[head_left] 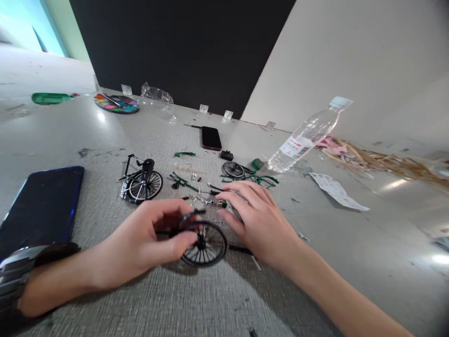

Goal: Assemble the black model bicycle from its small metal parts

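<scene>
My left hand (147,241) pinches a small black spoked model-bicycle wheel with a mudguard (204,243), holding it just above the grey table. My right hand (256,217) lies beside it with fingers stretched out flat over a scatter of small metal parts (206,199). Behind them sits a partly built black model bicycle section (142,182) at the left, with a green frame and another wheel (245,174) at the right. Loose green pieces (184,154) lie further back.
A dark phone (40,210) lies at my left wrist, and a second phone (211,138) sits further back. A clear water bottle (308,135) leans at the right, near a paper sheet (336,191) and straw-like scraps (386,164). A paint palette (117,104) lies at the far left.
</scene>
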`<state>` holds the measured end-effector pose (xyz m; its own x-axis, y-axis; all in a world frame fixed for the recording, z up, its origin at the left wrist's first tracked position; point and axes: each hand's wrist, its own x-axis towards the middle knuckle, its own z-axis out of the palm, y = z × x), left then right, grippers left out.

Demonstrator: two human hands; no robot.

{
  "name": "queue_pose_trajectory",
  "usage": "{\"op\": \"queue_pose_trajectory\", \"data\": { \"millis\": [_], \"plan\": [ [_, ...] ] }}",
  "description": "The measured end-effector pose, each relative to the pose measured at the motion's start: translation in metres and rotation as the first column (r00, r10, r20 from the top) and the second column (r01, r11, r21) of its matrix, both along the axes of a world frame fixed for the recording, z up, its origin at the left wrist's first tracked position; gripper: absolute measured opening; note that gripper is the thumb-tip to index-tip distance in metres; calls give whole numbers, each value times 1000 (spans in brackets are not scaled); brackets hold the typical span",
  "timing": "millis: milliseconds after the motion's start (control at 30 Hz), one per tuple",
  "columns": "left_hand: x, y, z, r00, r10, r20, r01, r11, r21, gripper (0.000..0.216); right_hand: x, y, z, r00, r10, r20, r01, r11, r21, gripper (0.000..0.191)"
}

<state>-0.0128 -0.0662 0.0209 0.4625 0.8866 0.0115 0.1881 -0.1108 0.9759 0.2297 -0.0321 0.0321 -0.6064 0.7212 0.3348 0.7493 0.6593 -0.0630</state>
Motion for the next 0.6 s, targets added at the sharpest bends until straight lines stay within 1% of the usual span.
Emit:
{"op": "queue_pose_trajectory", "data": {
  "millis": [67, 100, 133, 200, 333, 433, 500, 533, 600],
  "plan": [
    [0, -4, 2, 990, -124, -64, 127, 990, 54, 8, 1, 3, -5, 999, -26, 29, 24, 998, 61, 19],
    [0, -5, 3, 982, -165, -97, 173, 982, 82, 5, 1, 3, -7, 999, -34, 33, 31, 996, 84, 19],
    [0, -5, 4, 974, -176, -142, 192, 976, 107, 4, 1, 3, -8, 998, -42, 36, 38, 994, 101, 20],
    [2, -5, 5, 970, -160, -181, 185, 973, 134, 4, -1, 2, -10, 997, -57, 42, 51, 990, 133, 20],
    [5, -3, 4, 974, -82, -212, 113, 983, 141, 6, -6, -4, -12, 997, -58, 48, 51, 987, 152, 21],
    [5, -2, 0, 966, -83, -246, 116, 985, 124, 9, -8, -6, -14, 998, -47, 38, 42, 991, 128, 21],
    [4, -1, -1, 966, -82, -245, 115, 986, 120, 12, -9, -6, -15, 998, -70, 9, 68, 988, 140, 21],
    [4, 0, -1, 973, -57, -226, 84, 990, 115, 14, -9, -5, -15, 996, -89, -10, 89, 984, 153, 21],
    [4, 3, -1, 991, 46, -128, -36, 996, 82, 16, -8, -5, -14, 992, -119, -36, 123, 978, 166, 23]
  ]
}}
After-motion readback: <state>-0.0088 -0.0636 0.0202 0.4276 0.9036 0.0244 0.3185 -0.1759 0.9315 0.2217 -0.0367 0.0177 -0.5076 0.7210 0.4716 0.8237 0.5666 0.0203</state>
